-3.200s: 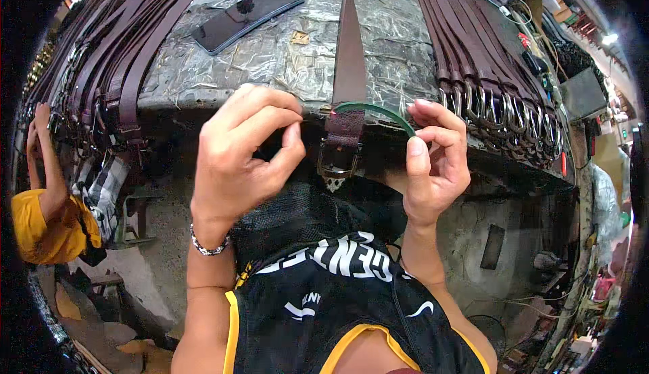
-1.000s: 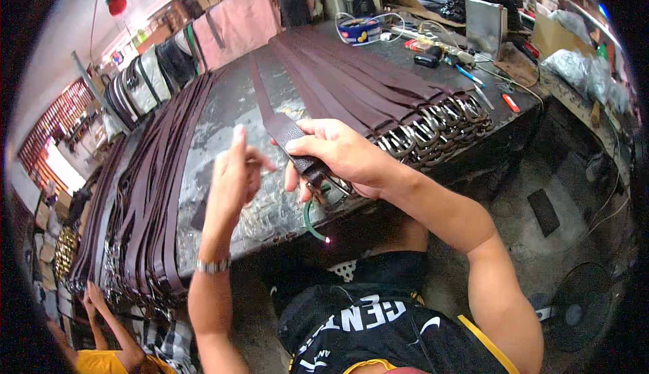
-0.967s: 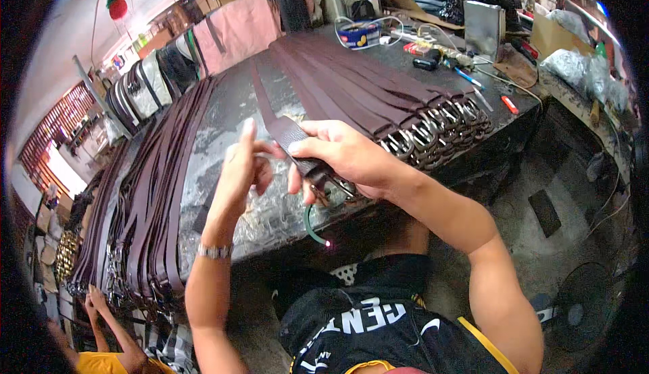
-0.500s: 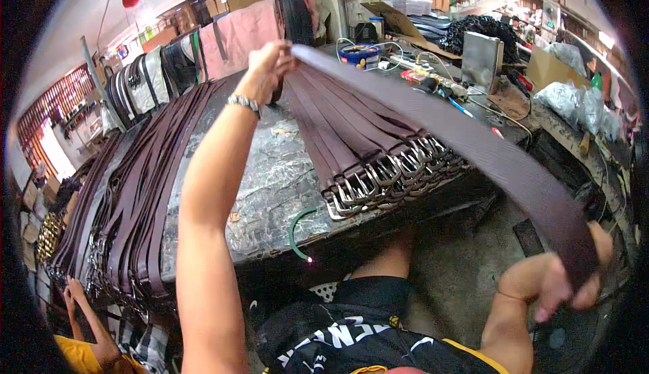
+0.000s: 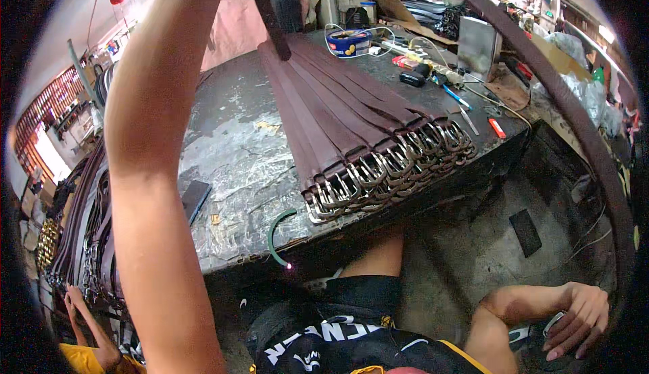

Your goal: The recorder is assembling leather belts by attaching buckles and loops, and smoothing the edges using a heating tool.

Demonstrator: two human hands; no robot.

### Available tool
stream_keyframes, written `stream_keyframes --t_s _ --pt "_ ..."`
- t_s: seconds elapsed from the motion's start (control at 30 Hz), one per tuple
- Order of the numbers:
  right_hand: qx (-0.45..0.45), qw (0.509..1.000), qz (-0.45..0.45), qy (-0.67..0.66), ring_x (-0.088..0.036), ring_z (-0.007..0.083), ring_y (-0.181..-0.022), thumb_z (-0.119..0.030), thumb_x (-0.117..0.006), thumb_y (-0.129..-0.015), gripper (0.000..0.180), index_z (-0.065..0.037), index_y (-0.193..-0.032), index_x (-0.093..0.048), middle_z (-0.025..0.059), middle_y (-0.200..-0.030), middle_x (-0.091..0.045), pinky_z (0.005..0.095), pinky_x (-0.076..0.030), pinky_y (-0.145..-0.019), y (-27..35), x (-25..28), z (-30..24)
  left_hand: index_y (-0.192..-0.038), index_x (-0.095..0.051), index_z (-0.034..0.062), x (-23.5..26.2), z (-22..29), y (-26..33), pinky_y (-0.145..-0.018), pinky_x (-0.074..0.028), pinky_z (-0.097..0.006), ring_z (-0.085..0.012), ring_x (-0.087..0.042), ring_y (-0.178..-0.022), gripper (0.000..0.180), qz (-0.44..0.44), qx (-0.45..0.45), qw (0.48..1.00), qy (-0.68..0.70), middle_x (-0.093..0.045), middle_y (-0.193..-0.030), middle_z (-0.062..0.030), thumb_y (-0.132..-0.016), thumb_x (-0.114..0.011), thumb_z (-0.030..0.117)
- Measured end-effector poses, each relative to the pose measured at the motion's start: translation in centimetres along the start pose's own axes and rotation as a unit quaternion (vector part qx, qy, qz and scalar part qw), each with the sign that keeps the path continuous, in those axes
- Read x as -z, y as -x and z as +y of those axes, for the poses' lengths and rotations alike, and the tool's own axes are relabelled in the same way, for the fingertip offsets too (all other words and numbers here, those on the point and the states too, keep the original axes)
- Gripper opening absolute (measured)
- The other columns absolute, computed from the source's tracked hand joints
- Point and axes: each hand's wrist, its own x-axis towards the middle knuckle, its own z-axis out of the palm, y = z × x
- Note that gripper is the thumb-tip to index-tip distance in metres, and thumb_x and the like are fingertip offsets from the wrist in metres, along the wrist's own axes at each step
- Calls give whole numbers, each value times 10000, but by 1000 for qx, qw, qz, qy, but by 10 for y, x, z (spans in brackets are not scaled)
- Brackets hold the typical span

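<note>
My left forearm [image 5: 152,171] reaches up past the top edge, so its hand is out of view. A long dark brown belt [image 5: 541,77] arcs from the top edge down the right side toward my right hand [image 5: 578,320]. The fingers of that hand are curled, and a small silver metal piece, apparently a buckle [image 5: 556,323], shows at them. One belt end [image 5: 268,19] hangs from the top over the table. Below it lies a fanned stack of brown belts [image 5: 318,104], their silver buckles [image 5: 385,171] lined up along the near table edge.
More belts [image 5: 98,218] hang over the table's left side. A person in a yellow sleeve [image 5: 88,357] is at lower left. On the dark worktable [image 5: 226,164] are a blue tub [image 5: 348,41], a metal block [image 5: 478,48], a red lighter-like piece [image 5: 497,128] and a curved green tube [image 5: 274,235].
My left arm has risen and its hand has left the view. The belt stretched between my hands has swung up and right into an arc. My right hand is slightly lower.
</note>
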Motion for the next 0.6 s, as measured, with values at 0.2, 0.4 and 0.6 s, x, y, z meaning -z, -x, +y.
stream_keyframes --t_s 0.2,0.4,0.6 --pt "-155 976 -35 -150 -752 352 -755 -100 -502 -1016 291 104 -965 -703 297 -964 -730 398 -618 -629 -19 57 47 -1178 -487 100 -8 -19 -44 -786 -517 -414 -204 -661 -774 404 -54 17 996 -65 -583 -1084 -69 -875 -737 193" --pt "-79 965 170 185 -658 288 -587 -87 -673 -918 184 74 -955 -592 265 -794 -673 392 -572 -562 36 48 122 -1327 -418 146 -24 -26 -103 -907 -503 -457 -201 -658 -857 535 -118 16 985 -122 -550 -1235 -55 -903 -731 235" --pt "-403 846 347 -43 -713 298 -548 -151 -776 -799 430 174 -1046 -642 255 -762 -730 350 -556 -491 -21 32 124 -1477 -349 192 25 -34 -221 -1027 -489 -501 -198 -656 -941 668 -152 8 969 -194 -518 -1385 -41 -932 -725 277"
